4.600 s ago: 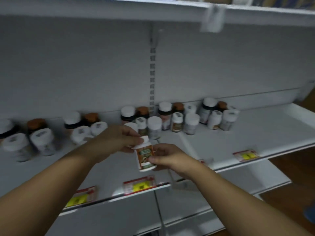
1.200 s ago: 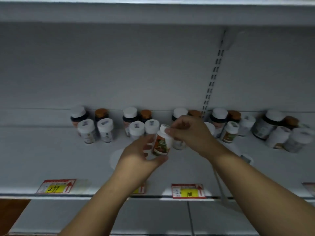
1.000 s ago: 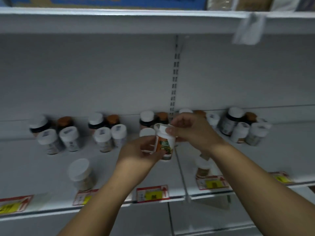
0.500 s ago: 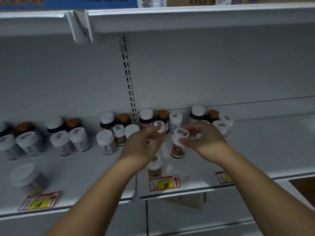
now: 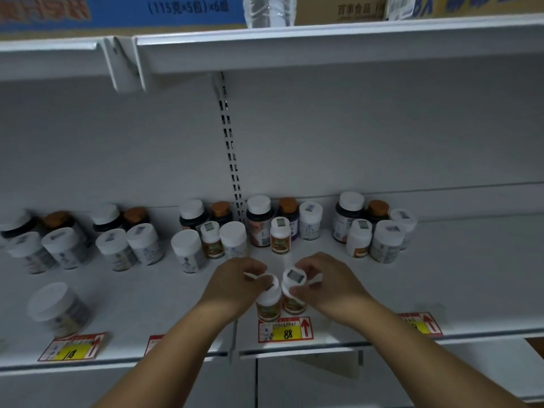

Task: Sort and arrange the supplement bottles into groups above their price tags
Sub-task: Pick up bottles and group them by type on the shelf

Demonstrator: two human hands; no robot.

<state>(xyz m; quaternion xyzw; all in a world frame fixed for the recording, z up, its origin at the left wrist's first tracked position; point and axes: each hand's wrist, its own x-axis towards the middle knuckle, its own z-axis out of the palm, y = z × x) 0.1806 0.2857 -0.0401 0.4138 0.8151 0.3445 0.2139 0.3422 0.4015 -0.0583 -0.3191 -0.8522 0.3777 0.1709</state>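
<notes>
Two small white-capped bottles with orange-green labels stand side by side near the shelf's front edge, just above the "88" price tag (image 5: 285, 330). My left hand (image 5: 235, 285) grips the cap of the left bottle (image 5: 268, 307). My right hand (image 5: 326, 282) grips the cap of the right bottle (image 5: 293, 300). Several more supplement bottles stand in clusters along the back of the shelf (image 5: 441, 278), among them matching small orange-label ones (image 5: 279, 235).
A larger white-capped jar (image 5: 57, 309) stands at the front left above the "18" price tag (image 5: 72, 347). Another price tag (image 5: 421, 323) sits at the right. An upper shelf (image 5: 323, 42) with cartons hangs overhead. A slotted upright (image 5: 231, 151) divides the back wall.
Both hands have come down and forward from the back rows. Each now sets a small orange-label bottle at the shelf front above the "88" tag, where one bottle stood before.
</notes>
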